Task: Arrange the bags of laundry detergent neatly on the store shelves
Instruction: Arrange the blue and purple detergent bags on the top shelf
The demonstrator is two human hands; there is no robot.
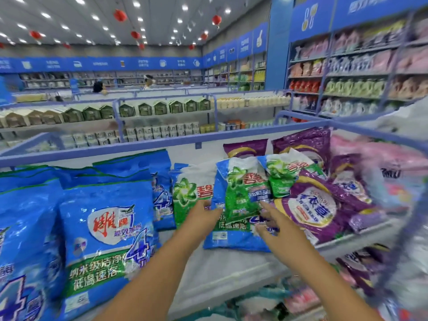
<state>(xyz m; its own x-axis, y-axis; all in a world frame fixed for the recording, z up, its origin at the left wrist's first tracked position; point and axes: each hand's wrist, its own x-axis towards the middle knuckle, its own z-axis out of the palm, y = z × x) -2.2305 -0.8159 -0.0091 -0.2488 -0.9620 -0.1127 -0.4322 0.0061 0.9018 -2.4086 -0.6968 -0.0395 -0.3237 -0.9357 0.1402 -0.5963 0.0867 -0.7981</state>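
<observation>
Head view looks down on a white shelf (220, 272) crowded with detergent: blue bags (104, 230) upright at left, green-and-white bags (240, 188) leaning mid-shelf, purple bags (312, 209) slumped at right. Both arms reach forward; the left hand (201, 215) touches a green bag's lower edge, though I cannot tell whether it grips. The right hand (271, 220) hovers with loosely spread fingers.

Green-and-blue detergent bags (240, 193) askew on shelf (231, 269)
</observation>
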